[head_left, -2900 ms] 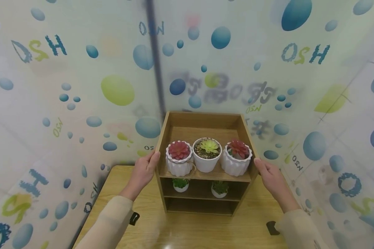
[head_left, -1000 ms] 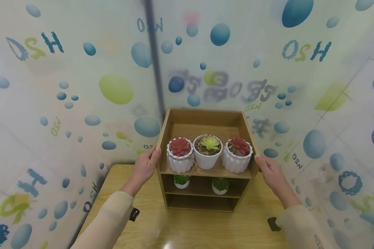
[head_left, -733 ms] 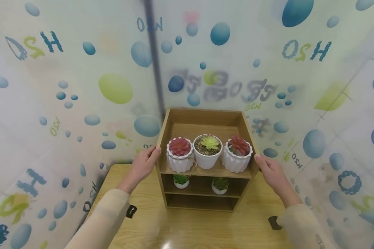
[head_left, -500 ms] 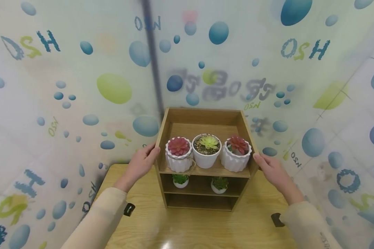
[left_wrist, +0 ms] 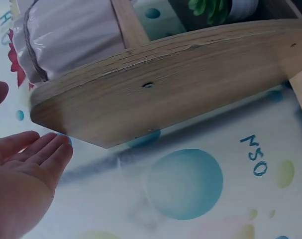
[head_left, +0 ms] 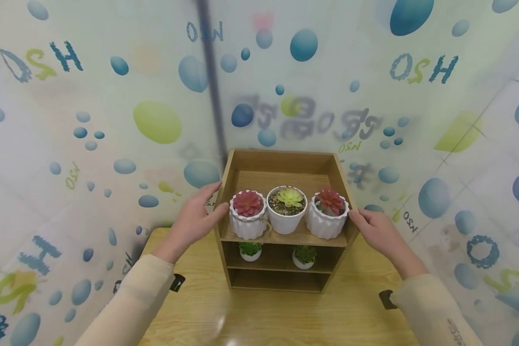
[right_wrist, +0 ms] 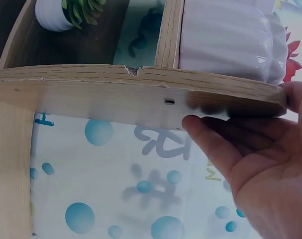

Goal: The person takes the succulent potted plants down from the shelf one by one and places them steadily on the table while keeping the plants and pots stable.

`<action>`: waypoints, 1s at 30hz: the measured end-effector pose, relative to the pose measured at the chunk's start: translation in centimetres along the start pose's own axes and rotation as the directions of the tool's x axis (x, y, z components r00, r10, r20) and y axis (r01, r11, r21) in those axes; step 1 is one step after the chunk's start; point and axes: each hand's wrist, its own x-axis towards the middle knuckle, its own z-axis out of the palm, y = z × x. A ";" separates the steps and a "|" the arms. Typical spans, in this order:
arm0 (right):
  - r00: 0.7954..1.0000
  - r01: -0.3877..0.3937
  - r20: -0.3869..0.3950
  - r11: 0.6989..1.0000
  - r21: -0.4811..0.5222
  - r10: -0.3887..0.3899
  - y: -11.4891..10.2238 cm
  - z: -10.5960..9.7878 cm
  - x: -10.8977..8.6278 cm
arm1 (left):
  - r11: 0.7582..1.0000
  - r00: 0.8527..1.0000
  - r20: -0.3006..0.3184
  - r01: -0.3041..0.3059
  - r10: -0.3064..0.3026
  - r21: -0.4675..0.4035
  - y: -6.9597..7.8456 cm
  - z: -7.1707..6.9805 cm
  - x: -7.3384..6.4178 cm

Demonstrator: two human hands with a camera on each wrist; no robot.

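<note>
A small wooden shelf [head_left: 285,164] stands on the table, with three levels. Its upper level carries two red succulents [head_left: 248,203] in ribbed white pots and a light green succulent [head_left: 289,198] in a smooth white pot. My left hand [head_left: 192,218] is spread beside the left panel; in the left wrist view its straight fingers [left_wrist: 41,149] lie apart from the wood. My right hand [head_left: 380,235] holds the right panel near the top, thumb at the front edge. In the right wrist view its fingers [right_wrist: 213,144] lie along the panel's outer side.
On the middle level sit two small green plants [head_left: 250,249] in round white pots. Below the shelf spreads the wooden table [head_left: 259,317]. Bubble-patterned sheets [head_left: 155,158] close in behind and on both sides.
My left hand has let go of the shelf's left panel and its fingers have spread. The right hand keeps its place at the right panel. The plants stay as they were.
</note>
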 end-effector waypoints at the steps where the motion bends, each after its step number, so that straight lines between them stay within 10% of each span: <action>1: 1.000 0.001 -0.002 1.000 -0.003 -0.001 0.0 0.0 0.1 | 1.000 1.000 0.005 -0.012 0.012 0.021 0.3 -0.1 0.1; 14: 0.999 -0.028 0.027 1.000 -0.012 0.029 0.2 0.4 0.1 | 0.993 0.975 0.223 -0.046 0.021 0.107 2.2 0.2 2.1; 30: 1.000 -0.023 0.021 1.000 0.011 0.023 -0.4 0.4 -0.2 | 0.988 0.965 0.249 -0.110 0.080 0.112 2.5 1.4 3.0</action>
